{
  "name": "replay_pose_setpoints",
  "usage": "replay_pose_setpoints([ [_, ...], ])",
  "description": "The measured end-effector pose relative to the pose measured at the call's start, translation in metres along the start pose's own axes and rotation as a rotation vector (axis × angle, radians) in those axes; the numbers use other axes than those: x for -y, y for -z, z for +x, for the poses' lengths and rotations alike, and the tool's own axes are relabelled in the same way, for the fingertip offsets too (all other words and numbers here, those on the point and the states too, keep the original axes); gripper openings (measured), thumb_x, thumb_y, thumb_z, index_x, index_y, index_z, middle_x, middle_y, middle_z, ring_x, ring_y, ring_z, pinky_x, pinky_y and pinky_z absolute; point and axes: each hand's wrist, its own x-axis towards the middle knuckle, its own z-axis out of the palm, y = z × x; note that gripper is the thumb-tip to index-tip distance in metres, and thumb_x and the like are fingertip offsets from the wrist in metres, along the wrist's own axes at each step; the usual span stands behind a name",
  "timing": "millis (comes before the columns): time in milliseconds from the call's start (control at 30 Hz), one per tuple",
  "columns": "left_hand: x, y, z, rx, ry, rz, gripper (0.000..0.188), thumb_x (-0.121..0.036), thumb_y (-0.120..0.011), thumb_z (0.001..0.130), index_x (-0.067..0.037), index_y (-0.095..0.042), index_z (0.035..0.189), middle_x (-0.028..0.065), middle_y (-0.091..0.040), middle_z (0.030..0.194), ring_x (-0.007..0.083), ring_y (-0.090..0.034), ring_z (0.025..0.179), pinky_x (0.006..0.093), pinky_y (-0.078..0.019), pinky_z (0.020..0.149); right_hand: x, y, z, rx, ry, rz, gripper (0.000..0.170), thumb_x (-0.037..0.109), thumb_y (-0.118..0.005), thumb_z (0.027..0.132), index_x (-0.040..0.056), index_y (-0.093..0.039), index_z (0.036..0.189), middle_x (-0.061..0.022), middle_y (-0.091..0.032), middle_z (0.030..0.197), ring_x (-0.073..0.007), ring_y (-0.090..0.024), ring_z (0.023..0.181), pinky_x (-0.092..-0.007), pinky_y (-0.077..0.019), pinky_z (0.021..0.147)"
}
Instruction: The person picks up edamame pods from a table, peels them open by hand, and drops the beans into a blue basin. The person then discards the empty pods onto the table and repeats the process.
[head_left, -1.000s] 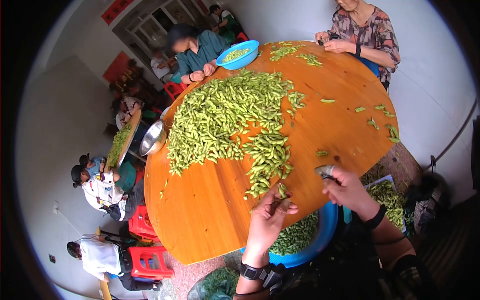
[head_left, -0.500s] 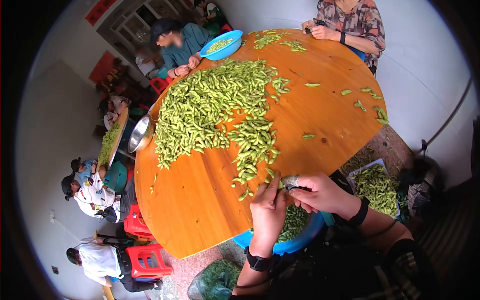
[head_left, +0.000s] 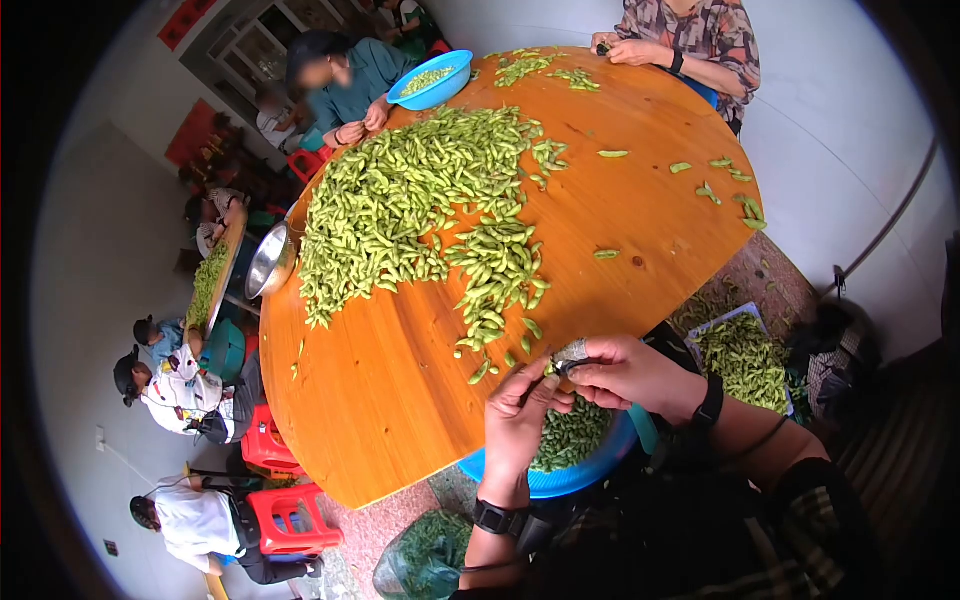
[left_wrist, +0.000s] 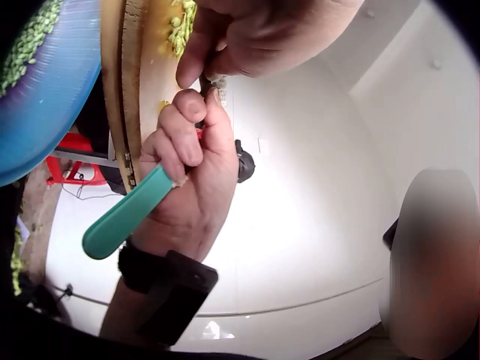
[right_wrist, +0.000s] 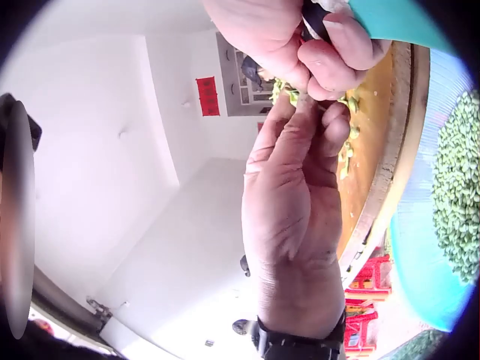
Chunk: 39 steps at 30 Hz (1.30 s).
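Both hands meet over the table's near edge. My left hand (head_left: 514, 420) pinches a green edamame pod (head_left: 549, 369) between thumb and fingers; most of the pod is hidden. My right hand (head_left: 645, 376) comes in from the right, its fingertips right at the pod. Curled in the right hand is a tool with a teal handle (left_wrist: 129, 216), which sticks out below the little finger; its working end is mostly covered. A greyish cover (head_left: 572, 350) wraps one right fingertip. Several loose pods (head_left: 532, 328) lie just beyond the hands, in front of the big pod heap (head_left: 400, 200).
The round wooden table (head_left: 390, 430) bears the heap. Below its edge stands a blue basin (head_left: 540, 486) of green beans. A crate of pods (head_left: 745, 355) is at the right, a plastic bag (head_left: 425, 555) on the floor. Two people sit across, near a blue bowl (head_left: 432, 93).
The right hand has come leftward from apart to meet the left hand at the pod, and the two stay together. The head view has shifted, so the table sits further left and higher.
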Motion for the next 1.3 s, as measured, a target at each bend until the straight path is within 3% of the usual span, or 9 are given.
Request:
replay_pose_setpoints([
  [367,0.003,0.002,0.008,-0.022,0.180,-0.277,0.033,-0.011,-0.050,0.100,0.001,-0.055,0.130,0.0043,-0.065,0.088,0.0101,-0.061,0.072,0.0230,-0.0513,0.066,0.003,0.006,0.010,0.013,-0.053,-0.022,0.016,0.010,-0.051,0.096,0.0027,-0.062,0.106,0.0017,-0.051,0.064,-0.0023,-0.041,0.048,-0.0200,-0.0295,0.042],
  [600,0.006,-0.011,0.013,-0.006,0.036,-0.079,0.038,-0.017,-0.048,0.102,0.001,-0.049,0.136,0.0013,-0.064,0.082,0.0063,-0.057,0.067,0.0196,-0.0477,0.061,-0.001,-0.013,0.011,-0.182,0.282,-0.400,0.015,0.000,-0.051,0.093,-0.0009,-0.062,0.103,-0.0034,-0.062,0.073,-0.0076,-0.057,0.064,-0.0240,-0.0470,0.058],
  [867,0.005,-0.006,0.004,-0.007,0.101,-0.295,0.036,-0.002,-0.043,0.099,0.000,-0.051,0.134,0.0006,-0.059,0.078,0.0058,-0.050,0.062,0.0178,-0.0419,0.057,0.000,-0.025,0.002,-0.280,0.313,-0.255,0.025,0.001,-0.052,0.094,0.0007,-0.061,0.118,0.0000,-0.061,0.076,-0.0048,-0.055,0.066,-0.0221,-0.0473,0.060],
  [1000,0.002,0.008,-0.025,0.028,0.132,0.127,0.028,-0.002,-0.048,0.097,-0.001,-0.060,0.122,0.0023,-0.063,0.088,0.0088,-0.058,0.077,0.0227,-0.0473,0.064,0.017,0.020,0.009,-0.495,0.200,-0.128,0.023,0.011,-0.053,0.097,0.0052,-0.061,0.118,0.0036,-0.056,0.071,-0.0022,-0.047,0.056,-0.0205,-0.0396,0.050],
  [1067,-0.011,0.010,-0.038,0.122,-0.063,0.601,0.021,-0.003,-0.053,0.096,-0.002,-0.063,0.113,0.0049,-0.066,0.102,0.0099,-0.061,0.087,0.0243,-0.0490,0.073,0.010,0.058,0.021,-0.621,0.245,-0.311,0.019,0.013,-0.050,0.100,0.0041,-0.060,0.113,0.0025,-0.054,0.069,-0.0018,-0.043,0.051,-0.0190,-0.0354,0.045],
  [1100,-0.015,0.011,-0.039,0.144,-0.201,0.651,0.024,-0.005,-0.060,0.089,-0.005,-0.065,0.112,0.0148,-0.067,0.098,0.0262,-0.067,0.084,0.0340,-0.0517,0.070,0.010,0.071,0.024,-0.648,0.290,-0.394,0.014,0.012,-0.050,0.099,0.0027,-0.059,0.104,0.0013,-0.054,0.068,-0.0032,-0.043,0.049,-0.0201,-0.0356,0.044],
  [1133,-0.020,0.011,-0.037,0.145,-0.201,0.651,0.024,-0.005,-0.060,0.089,-0.005,-0.065,0.112,0.0148,-0.067,0.098,0.0262,-0.067,0.084,0.0340,-0.0517,0.070,0.008,0.076,0.024,-0.648,0.289,-0.393,0.014,0.012,-0.050,0.099,0.0027,-0.059,0.104,0.0013,-0.054,0.068,-0.0032,-0.043,0.049,-0.0201,-0.0356,0.044],
  [1200,-0.029,0.008,-0.025,-0.084,-0.070,0.971,0.019,-0.010,-0.064,0.087,-0.004,-0.066,0.105,0.0161,-0.066,0.095,0.0323,-0.065,0.072,0.0365,-0.0525,0.064,0.010,0.080,0.022,-0.667,0.236,-0.327,0.011,0.011,-0.052,0.096,0.0015,-0.058,0.097,-0.0003,-0.054,0.067,-0.0056,-0.046,0.049,-0.0232,-0.0381,0.045],
  [1300,-0.020,0.002,0.020,-0.257,-0.157,1.077,0.015,-0.015,-0.068,0.085,-0.005,-0.067,0.095,0.0163,-0.064,0.089,0.0324,-0.065,0.065,0.0403,-0.0516,0.059,0.005,0.084,0.024,-0.653,0.256,-0.354,0.011,0.011,-0.053,0.096,0.0010,-0.057,0.097,-0.0014,-0.055,0.067,-0.0067,-0.047,0.049,-0.0239,-0.0389,0.046],
])
